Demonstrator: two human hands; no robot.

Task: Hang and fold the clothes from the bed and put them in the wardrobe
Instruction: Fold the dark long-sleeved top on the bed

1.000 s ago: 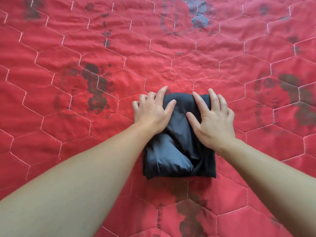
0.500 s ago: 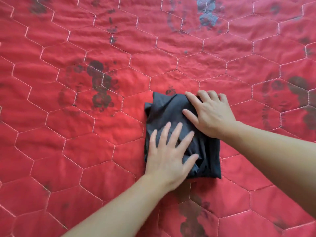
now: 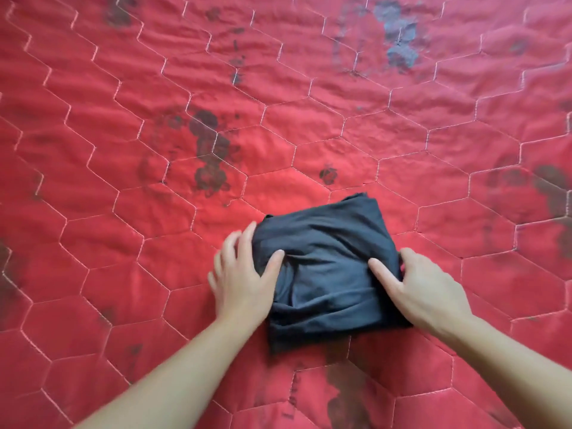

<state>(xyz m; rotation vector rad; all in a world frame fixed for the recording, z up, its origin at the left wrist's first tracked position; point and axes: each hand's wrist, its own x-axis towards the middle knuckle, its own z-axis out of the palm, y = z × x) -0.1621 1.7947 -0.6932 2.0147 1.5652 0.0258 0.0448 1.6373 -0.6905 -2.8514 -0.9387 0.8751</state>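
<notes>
A dark folded garment [image 3: 328, 267] lies as a compact, roughly square bundle on the red quilted bedspread [image 3: 154, 150], a little right of centre and toward the near side. I have a hand on each side of it. My left hand [image 3: 244, 280] sits at its left edge, thumb laid on top of the cloth and the other fingers spread along the side, touching the edge; they are blurred, so I cannot tell whether any reach under the fabric. My right hand [image 3: 424, 289] is at the right edge, thumb resting flat on the top of the bundle and the fingers curling down round the side, so it looks to be holding that edge. The top of the garment is creased between my two thumbs. The bedspread is stitched in pale hexagons and carries dark printed patches to the far left, far right and near the bundle's near edge.
</notes>
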